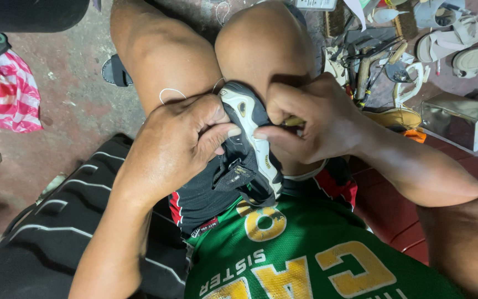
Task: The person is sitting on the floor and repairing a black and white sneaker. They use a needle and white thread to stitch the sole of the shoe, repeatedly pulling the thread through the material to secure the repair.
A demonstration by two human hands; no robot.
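Observation:
A black shoe with a white and grey sole (250,141) is wedged between my bare knees, sole edge turned up. My left hand (181,141) clamps the shoe's upper from the left, thumb pressed on the sole edge. My right hand (311,119) grips the shoe from the right and also pinches a thin yellowish tool handle (293,120), whose tip is hidden against the sole. A fine white thread (170,92) loops over my left knee.
Pale sandals (457,39) and scattered hand tools (369,61) lie on the floor at upper right, beside a small metal box (463,119). A pink striped cloth (9,91) lies at left, a black sandal (116,71) behind my knee, a black striped bag (56,232) at lower left.

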